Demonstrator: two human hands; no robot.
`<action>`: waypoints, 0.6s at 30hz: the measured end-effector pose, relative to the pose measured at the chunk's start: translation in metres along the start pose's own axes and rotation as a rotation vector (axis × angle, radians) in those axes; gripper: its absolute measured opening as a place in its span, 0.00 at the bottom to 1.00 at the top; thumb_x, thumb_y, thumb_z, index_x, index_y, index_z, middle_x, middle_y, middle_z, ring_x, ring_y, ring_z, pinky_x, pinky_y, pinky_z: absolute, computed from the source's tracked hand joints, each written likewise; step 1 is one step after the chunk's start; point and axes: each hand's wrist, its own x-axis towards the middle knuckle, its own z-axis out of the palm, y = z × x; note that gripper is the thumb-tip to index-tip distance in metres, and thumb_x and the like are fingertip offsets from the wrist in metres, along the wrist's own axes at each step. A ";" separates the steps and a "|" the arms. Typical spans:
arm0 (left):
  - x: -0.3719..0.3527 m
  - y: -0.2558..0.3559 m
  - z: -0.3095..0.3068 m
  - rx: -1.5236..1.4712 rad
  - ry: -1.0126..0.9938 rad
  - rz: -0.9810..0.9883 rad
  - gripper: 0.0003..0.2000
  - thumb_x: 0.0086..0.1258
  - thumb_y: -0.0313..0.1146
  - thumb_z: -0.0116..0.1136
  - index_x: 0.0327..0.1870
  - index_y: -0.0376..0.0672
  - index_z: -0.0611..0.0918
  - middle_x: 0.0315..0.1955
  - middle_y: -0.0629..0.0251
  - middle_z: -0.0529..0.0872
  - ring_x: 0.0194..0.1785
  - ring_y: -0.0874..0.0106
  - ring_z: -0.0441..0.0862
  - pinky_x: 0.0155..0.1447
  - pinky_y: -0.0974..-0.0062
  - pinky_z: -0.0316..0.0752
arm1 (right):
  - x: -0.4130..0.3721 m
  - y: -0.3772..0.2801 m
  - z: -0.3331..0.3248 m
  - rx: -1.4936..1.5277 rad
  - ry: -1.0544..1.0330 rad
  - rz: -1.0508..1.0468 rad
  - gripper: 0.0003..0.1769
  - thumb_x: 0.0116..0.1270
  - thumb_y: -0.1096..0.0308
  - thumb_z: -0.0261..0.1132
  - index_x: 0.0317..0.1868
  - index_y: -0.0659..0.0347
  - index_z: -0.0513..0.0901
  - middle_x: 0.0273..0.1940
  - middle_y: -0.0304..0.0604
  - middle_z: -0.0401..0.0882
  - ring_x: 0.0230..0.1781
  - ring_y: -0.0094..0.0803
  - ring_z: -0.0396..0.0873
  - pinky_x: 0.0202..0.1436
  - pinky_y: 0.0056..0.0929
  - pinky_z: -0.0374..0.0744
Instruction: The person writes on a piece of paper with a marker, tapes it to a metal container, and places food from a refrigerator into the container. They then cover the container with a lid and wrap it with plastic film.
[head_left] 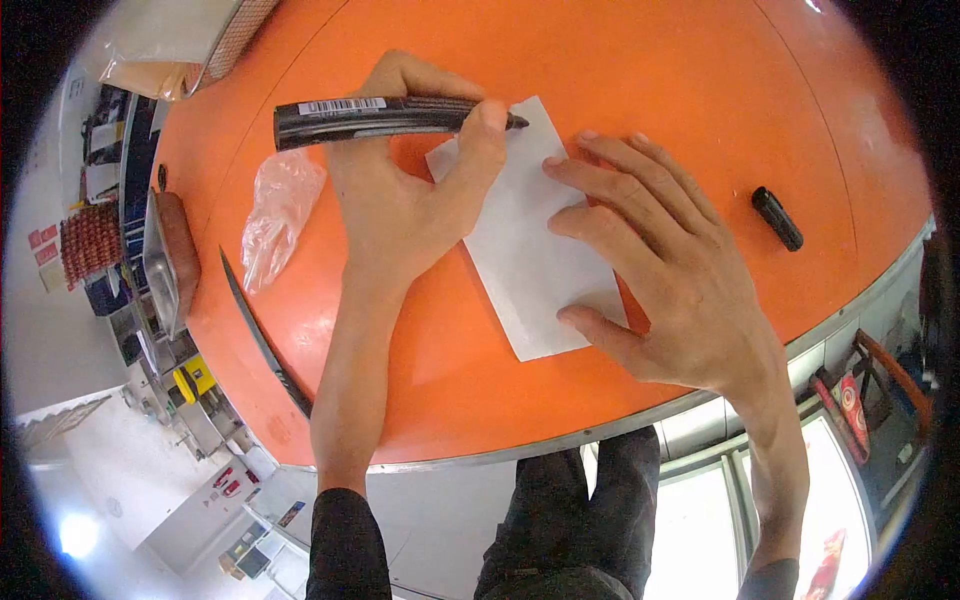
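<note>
My left hand is closed around a thick black marker with a barcode label on its barrel. The marker's uncapped tip points right, over the upper part of a white sheet of paper; whether it touches is hard to tell. On the paper's right edge rests my right hand, fingers spread and holding nothing. No writing shows on the visible part of the sheet. The black marker cap lies by itself to the right of my right hand.
The orange table has a metal-edged rim near my body. A crumpled clear plastic bag and a long dark blade-like object lie left of my left forearm. A metal tray stands beyond the left edge. A wire basket sits at upper left.
</note>
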 end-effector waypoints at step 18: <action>-0.001 0.002 0.001 0.035 0.019 -0.031 0.07 0.60 0.27 0.68 0.32 0.38 0.79 0.24 0.69 0.82 0.30 0.79 0.80 0.36 0.80 0.74 | -0.001 -0.001 0.000 -0.012 0.000 0.003 0.30 0.39 0.65 0.76 0.47 0.55 0.76 0.65 0.43 0.71 0.70 0.47 0.63 0.74 0.50 0.61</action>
